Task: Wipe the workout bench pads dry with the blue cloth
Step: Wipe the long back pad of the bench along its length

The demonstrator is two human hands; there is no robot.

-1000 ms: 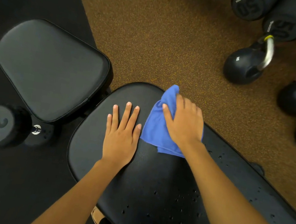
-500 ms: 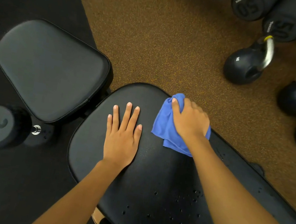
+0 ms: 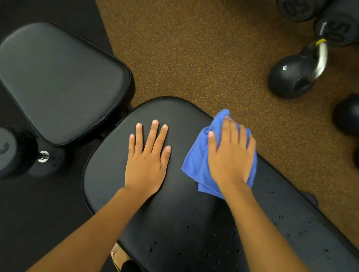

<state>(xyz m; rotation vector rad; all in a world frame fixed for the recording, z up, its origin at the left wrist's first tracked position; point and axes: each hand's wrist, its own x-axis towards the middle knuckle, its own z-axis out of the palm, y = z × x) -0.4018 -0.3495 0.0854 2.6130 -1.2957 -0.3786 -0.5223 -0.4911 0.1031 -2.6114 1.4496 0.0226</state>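
Since 0.5 s ago the right hand [image 3: 231, 157] has flattened its fingers over the blue cloth [image 3: 195, 161] and presses it on the far edge of the long pad [image 3: 185, 218]. This hand hides much of the cloth. The left hand [image 3: 146, 163] lies flat with straight fingers on the same pad, apart from the cloth. Water drops [image 3: 218, 246] dot the nearer part, and the picture cuts the pad off at right and bottom.

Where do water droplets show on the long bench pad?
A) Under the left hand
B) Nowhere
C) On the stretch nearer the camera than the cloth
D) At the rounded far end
C: droplets dot the long pad nearer the camera than the blue cloth under the right hand.
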